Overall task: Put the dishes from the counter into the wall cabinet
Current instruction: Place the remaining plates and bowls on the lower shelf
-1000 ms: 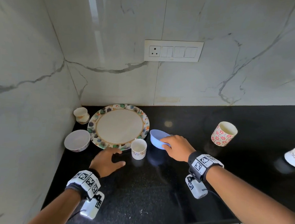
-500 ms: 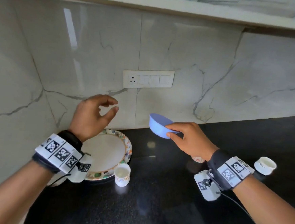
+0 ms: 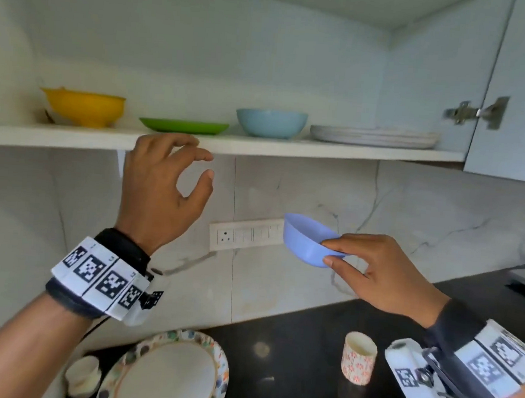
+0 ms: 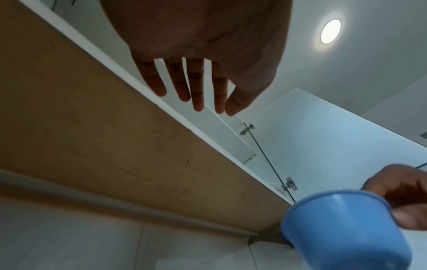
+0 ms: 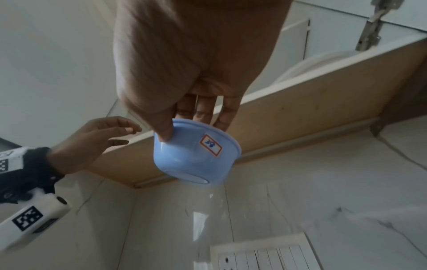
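Note:
My right hand [image 3: 371,270] pinches the rim of a small light-blue bowl [image 3: 306,238], thumb inside and fingers outside, and holds it tilted in the air below the cabinet shelf [image 3: 290,147]. The right wrist view shows the bowl [image 5: 194,155] with a white sticker on its side. My left hand [image 3: 164,188] is raised just under the shelf edge, fingers loosely curved and holding nothing. In the left wrist view its fingers [image 4: 196,91] hang relaxed near the shelf's underside, with the bowl [image 4: 342,228] at lower right.
On the shelf stand a yellow bowl [image 3: 84,108], a green plate [image 3: 183,126], a pale blue bowl [image 3: 272,122] and stacked white plates [image 3: 374,136]. The cabinet door [image 3: 520,93] stands open at right. Below on the black counter [image 3: 289,358]: a floral plate [image 3: 172,374], a patterned cup [image 3: 358,362], a small cup [image 3: 82,374].
Both hands have risen from the counter toward the cabinet. The right hand has lifted the blue bowl up; my view has tilted up so the shelf's contents show.

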A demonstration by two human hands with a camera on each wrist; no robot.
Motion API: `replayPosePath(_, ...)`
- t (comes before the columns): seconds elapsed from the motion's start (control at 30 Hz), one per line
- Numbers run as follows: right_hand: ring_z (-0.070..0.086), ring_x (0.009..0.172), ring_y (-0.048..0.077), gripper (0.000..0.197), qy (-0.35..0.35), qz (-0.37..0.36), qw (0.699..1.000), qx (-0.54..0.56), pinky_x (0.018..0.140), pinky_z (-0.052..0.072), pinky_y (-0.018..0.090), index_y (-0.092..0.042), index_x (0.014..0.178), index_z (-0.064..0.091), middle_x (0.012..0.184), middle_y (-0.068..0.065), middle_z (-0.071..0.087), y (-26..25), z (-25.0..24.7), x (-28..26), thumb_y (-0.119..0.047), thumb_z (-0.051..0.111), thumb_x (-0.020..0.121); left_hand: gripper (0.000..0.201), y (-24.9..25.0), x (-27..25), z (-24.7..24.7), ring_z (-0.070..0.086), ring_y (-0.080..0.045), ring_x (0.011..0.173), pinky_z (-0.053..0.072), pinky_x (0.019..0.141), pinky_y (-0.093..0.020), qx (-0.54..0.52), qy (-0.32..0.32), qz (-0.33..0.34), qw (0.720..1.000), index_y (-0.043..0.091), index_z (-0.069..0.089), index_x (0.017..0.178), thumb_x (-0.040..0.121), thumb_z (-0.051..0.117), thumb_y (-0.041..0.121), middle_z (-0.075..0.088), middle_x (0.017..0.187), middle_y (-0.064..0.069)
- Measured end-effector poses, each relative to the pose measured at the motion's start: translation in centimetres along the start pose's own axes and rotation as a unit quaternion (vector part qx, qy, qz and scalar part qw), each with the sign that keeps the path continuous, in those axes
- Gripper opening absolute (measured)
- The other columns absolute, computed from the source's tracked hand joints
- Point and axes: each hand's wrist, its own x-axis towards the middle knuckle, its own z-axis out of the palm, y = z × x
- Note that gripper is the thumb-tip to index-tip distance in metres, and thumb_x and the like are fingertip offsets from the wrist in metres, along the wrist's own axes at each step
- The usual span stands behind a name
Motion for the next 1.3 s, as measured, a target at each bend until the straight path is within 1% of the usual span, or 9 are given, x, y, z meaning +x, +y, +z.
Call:
replayPosePath(0.1,0.059,0.078,-0.014,0.019,0.051,-0.036,0.997,-0.035,0.073,0.044,0.008,-0.018,0.107,0.074,0.090,-0.014,0.073,-1.0,-2.2,2.3,-0.023,0.067,0.089,0.028,-1.5,1.8,-1.0,0.052,-0.031,0.110,0.038,0.087,-0.042,0.043,0.012,0.005,0.999,0.017,0.069,0.108,0.085,0.063,0.030,0.062,0.117,-0.006)
replayPosePath(0.17,0.056,0.071,-0.016,0.017,0.080,-0.065,0.994,-0.047,0.069,0.038,0.003,-0.014,0.103,0.075,0.086,-0.014,0.070,-1.4,-3.7,4.2,-0.020,0.068,0.089,0.031,-3.3,2.7,-1.6,0.052,-0.031,0.112,0.038,0.089,-0.042,0.077,0.009,-0.006,0.997,0.018,0.068,0.111,0.084,0.062,0.034,0.060,0.120,-0.006)
replayPosePath(0.27,0.064,0.065,0.009,0.021,0.107,-0.101,0.988,-0.047,0.066,0.047,0.020,-0.013,0.102,0.074,0.087,-0.011,0.070,-2.1,-5.4,7.5,-0.028,0.062,0.093,0.035,-6.0,3.1,-2.4,0.053,-0.032,0.111,0.039,0.087,-0.044,0.114,0.009,-0.048,0.992,0.019,0.068,0.109,0.083,0.058,0.040,0.060,0.119,-0.006)
replayPosePath(0.33,0.064,0.067,0.018,0.025,0.119,-0.123,0.984,-0.050,0.066,0.049,0.029,-0.012,0.103,0.073,0.087,-0.010,0.069,-2.5,-5.9,9.9,-0.031,0.058,0.094,0.039,-7.5,3.0,-2.9,0.053,-0.031,0.107,0.039,0.086,-0.045,0.133,0.012,-0.075,0.988,0.020,0.068,0.106,0.082,0.057,0.048,0.059,0.116,-0.006)
replayPosePath(0.47,0.065,0.080,0.014,0.023,0.117,-0.157,0.980,-0.031,0.073,0.049,0.030,-0.008,0.107,0.071,0.092,-0.009,0.069,-4.0,-5.5,15.2,-0.023,0.058,0.096,0.046,-8.9,2.5,-3.5,0.052,-0.029,0.099,0.039,0.083,-0.043,0.160,0.011,-0.098,0.982,0.020,0.067,0.101,0.081,0.056,0.060,0.057,0.106,-0.005)
replayPosePath(0.67,0.068,0.094,0.016,0.028,0.077,-0.196,0.977,-0.012,0.080,0.045,0.020,-0.011,0.115,0.071,0.109,0.000,0.074,-7.4,-1.3,23.6,-0.025,0.059,0.095,0.037,-9.1,1.3,-4.2,0.050,-0.027,0.091,0.036,0.076,-0.038,0.175,0.052,-0.097,0.978,0.018,0.065,0.097,0.084,0.059,0.052,0.057,0.099,-0.003)
replayPosePath(0.87,0.068,0.108,0.024,0.034,0.034,-0.176,0.983,0.034,0.090,0.053,0.038,-0.016,0.120,0.071,0.119,0.002,0.072,-11.5,5.1,29.2,-0.031,0.058,0.092,0.029,-10.2,0.4,-6.0,0.054,-0.023,0.084,0.036,0.073,-0.034,0.173,0.070,-0.102,0.977,0.019,0.063,0.090,0.088,0.057,0.047,0.062,0.092,0.002)
replayPosePath(1.1,0.065,0.111,0.025,0.032,-0.020,-0.171,0.985,-0.025,0.091,0.049,0.044,-0.026,0.126,0.067,0.124,-0.002,0.070,-14.9,11.0,33.3,-0.030,0.054,0.097,0.026,-10.9,-0.1,-6.2,0.057,-0.020,0.085,0.042,0.077,-0.034,0.146,0.064,-0.105,0.982,0.020,0.066,0.090,0.087,0.062,0.046,0.062,0.090,0.005)
replayPosePath(1.3,0.057,0.120,0.024,0.035,-0.067,-0.127,0.988,-0.060,0.098,0.042,0.041,-0.031,0.132,0.061,0.132,-0.003,0.064,-16.1,12.9,34.7,-0.028,0.049,0.100,0.031,-10.9,-0.1,-6.2,0.053,-0.019,0.085,0.038,0.073,-0.030,0.139,0.071,-0.119,0.981,0.022,0.067,0.091,0.086,0.059,0.051,0.061,0.090,0.006)
